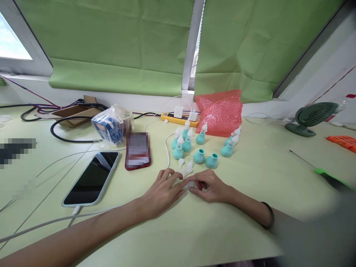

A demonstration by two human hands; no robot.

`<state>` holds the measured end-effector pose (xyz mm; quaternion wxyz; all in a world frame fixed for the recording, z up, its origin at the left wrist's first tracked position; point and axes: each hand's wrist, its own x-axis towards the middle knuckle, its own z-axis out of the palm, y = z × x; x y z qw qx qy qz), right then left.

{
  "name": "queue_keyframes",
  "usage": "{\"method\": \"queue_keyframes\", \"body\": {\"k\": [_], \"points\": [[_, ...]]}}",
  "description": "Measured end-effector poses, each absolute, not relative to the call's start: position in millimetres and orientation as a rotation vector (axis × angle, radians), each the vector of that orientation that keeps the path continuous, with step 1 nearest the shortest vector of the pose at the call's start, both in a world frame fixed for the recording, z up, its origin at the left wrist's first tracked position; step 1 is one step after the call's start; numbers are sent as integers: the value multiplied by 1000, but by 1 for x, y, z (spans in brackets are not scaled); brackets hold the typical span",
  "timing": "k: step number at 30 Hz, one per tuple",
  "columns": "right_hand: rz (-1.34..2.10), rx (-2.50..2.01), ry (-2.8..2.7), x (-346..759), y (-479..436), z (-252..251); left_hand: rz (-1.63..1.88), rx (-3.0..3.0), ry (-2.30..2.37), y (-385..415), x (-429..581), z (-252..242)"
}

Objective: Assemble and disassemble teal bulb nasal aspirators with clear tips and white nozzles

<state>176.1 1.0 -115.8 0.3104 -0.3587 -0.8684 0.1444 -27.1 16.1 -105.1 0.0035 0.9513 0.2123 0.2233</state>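
Observation:
My left hand [167, 190] reaches in with loosely stretched fingers, its index fingertip at a small translucent plastic piece [190, 184]. My right hand [209, 185] pinches that piece between thumb and index finger. The fingertips partly cover the piece, so its full shape is hidden. Just beyond lie a clear tube-like nozzle [187, 169] and a small white cone tip [181, 163]. Behind these stand two teal rubber bulbs with open necks, a left one [198, 157] and a right one [211, 162]. Several more teal bulbs [178, 153] carry clear nozzles and white tips.
A dark-screened phone [91, 180] with a cable and a red-cased phone [137, 151] lie on the left. Farther back are a bagged blue box [109, 128], a yellow power strip [178, 119] and a red bubble-wrap pouch [219, 113]. A green fan [313, 115] and a screwdriver [319, 171] are rightward.

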Motion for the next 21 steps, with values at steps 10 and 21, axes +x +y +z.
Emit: {"method": "queue_keyframes", "body": {"k": [10,21], "points": [[387,-1108,-2226,164,-8,-117,1103,2944,614,18,-28,-112],[513,-1214,-2175,158,-14,-111,1211,2909,538,17,-28,-110]]}}
